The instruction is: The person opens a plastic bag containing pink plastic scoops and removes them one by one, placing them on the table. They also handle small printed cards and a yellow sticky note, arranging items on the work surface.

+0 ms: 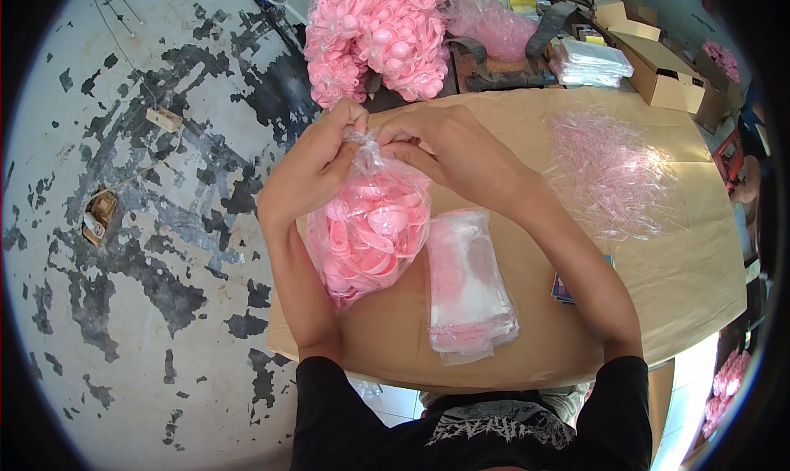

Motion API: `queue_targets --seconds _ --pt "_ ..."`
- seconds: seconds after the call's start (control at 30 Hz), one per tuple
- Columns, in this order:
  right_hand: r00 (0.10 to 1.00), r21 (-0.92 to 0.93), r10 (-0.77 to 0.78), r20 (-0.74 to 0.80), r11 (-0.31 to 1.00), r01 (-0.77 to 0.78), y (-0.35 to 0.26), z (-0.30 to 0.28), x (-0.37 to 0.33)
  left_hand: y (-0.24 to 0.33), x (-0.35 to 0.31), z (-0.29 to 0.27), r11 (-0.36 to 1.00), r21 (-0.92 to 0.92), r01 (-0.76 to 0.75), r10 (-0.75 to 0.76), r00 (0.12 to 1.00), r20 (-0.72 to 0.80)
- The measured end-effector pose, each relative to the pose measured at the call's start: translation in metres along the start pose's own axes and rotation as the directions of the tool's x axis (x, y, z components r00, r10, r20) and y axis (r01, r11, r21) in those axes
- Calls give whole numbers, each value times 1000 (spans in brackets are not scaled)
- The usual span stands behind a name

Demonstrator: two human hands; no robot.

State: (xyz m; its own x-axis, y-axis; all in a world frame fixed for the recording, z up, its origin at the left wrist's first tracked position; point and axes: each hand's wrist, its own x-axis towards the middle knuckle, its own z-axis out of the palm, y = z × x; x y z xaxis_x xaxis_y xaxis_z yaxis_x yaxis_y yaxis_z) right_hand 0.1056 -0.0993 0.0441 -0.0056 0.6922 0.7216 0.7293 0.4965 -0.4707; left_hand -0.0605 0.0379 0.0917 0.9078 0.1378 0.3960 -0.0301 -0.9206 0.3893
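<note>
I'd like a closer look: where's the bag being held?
In the head view, the held bag is left of centre, its neck between the left hand and right hand, beside flat clear bags.

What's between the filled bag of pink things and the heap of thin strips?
In the head view, a stack of flat plastic bags and the person's right forearm come between them.

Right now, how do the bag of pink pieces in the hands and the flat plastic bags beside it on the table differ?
The filled bag bulges with pink pieces; the flat bags lie in a low stack. The filled bag's neck is gathered in the left hand and right hand; neither hand touches the flat bags. Both are see-through plastic.
</note>
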Motion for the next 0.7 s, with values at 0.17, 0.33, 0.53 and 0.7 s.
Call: queue_targets --seconds 0.17,0.33,0.53,0.7 --pt "987 18 -46 -156 999 49 10 25 -7 2 3 6 996 84 29 -30 1000 10" --pt "971 -68 -81 -224 995 68 15 38 -5 -1 4 9 994 103 -18 17 1000 5" --pt "974 -215 -94 -204 975 49 10 34 -4 15 3 5 999 34 11 -11 1000 4" --pt "972 -226 -75 -220 974 24 13 35 -5 18 3 6 985 130 -110 116 993 -37"
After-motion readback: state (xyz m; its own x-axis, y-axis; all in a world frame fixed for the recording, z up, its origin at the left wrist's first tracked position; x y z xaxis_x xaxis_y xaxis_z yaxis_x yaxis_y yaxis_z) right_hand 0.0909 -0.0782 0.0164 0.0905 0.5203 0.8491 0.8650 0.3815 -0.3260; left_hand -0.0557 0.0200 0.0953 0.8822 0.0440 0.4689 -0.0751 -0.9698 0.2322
